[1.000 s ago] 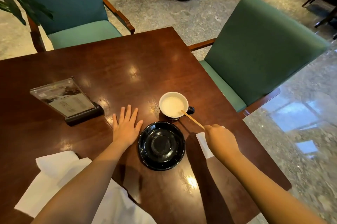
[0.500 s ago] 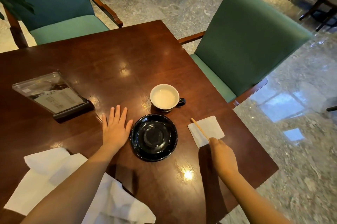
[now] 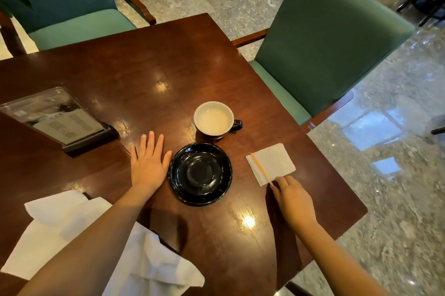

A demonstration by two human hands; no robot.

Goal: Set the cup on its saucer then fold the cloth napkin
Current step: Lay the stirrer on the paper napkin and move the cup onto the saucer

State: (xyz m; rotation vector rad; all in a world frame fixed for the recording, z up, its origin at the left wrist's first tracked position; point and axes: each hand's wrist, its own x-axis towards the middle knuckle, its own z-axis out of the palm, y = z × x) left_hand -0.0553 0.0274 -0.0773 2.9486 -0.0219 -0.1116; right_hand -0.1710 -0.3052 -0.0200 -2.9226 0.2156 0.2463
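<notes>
A black cup (image 3: 213,118) with a white inside and pale milky liquid stands on the dark wooden table (image 3: 144,74), just behind the black saucer (image 3: 199,173), which has nothing on it. My left hand (image 3: 149,163) lies flat and open on the table, touching the saucer's left rim. A crumpled white cloth napkin (image 3: 60,218) lies at the near left, partly under my left forearm. My right hand (image 3: 292,199) pinches the near end of a thin wooden stir stick (image 3: 261,168), which rests on a small white paper napkin (image 3: 272,163) to the right of the saucer.
An acrylic menu stand (image 3: 55,120) on a black base sits at the left. Green armchairs stand at the far left (image 3: 72,28) and at the right (image 3: 325,38). The table's right edge runs close to the paper napkin, with a stone floor (image 3: 397,175) beyond it.
My right hand took the stir stick out of the cup, carried it to the right and laid it on the paper napkin. My left hand stayed flat beside the saucer.
</notes>
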